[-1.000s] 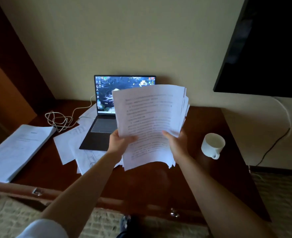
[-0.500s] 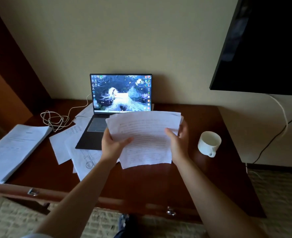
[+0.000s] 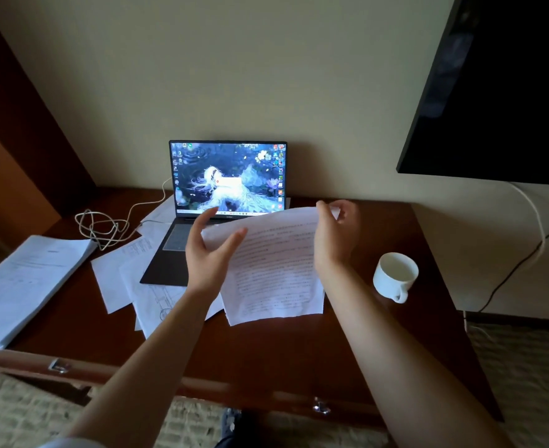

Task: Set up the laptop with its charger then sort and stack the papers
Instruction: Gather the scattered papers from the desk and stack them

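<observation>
I have lowered the sheaf (image 3: 276,270) from upright to nearly flat in front of the laptop (image 3: 221,202). My left hand (image 3: 210,253) has loosened, fingers spread at its left edge; my right hand (image 3: 334,237) pinches the far corner. Squaring looks nearly done; stacking comes next.

**No legible text**

Printed lines on held paper stack (image 3: 276,270) too small, blurred. Laptop (image 3: 228,179) screen: desktop icons, labels unreadable. Side stack of papers (image 3: 24,279) and loose sheets (image 3: 128,270) carry print, unreadable too.
</observation>
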### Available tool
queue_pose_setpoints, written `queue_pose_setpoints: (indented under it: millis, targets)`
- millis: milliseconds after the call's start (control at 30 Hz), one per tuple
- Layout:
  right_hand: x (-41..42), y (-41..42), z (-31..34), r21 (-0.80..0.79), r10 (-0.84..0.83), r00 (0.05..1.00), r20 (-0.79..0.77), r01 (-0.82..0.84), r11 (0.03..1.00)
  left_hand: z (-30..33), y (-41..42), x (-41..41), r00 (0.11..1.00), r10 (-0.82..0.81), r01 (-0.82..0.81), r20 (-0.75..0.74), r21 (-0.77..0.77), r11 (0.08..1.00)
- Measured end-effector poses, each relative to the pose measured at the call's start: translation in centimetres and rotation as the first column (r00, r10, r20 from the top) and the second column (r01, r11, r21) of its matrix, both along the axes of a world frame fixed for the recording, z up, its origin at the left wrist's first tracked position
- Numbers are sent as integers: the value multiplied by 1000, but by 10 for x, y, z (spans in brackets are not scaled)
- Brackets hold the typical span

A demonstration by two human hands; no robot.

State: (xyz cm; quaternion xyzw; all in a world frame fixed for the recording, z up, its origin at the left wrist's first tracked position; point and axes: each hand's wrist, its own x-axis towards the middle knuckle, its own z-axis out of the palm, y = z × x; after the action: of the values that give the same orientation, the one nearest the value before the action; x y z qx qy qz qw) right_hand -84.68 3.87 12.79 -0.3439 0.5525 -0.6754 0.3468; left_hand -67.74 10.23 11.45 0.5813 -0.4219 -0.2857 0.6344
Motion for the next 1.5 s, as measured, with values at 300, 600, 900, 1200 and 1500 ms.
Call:
queue_pose_setpoints:
  millis: [300, 600, 900, 1200, 1500]
  targets:
    - [-12, 15, -29, 61, 442, 895, -59, -439, 896, -6, -2, 0, 994, 49, -40, -95, 90, 995]
    - [-15, 14, -36, 171, 490, 864, 114, -503, 847, -32, -8, 19, 993, -117, 121, -29, 312, 942]
    - [-10, 28, -65, 329, 621, 780, 79, -608, 722, -74, 6, 19, 996, -55, 82, -73, 456, 886]
    - [-2, 49, -92, 452, 634, 763, 130, -614, 647, -87, 23, 20, 993, 61, 0, -101, 512, 859]
    - [65, 50, -80, 518, 743, 668, -42, -622, 588, -70, 29, 86, 975, 182, -94, -131, 497, 862]
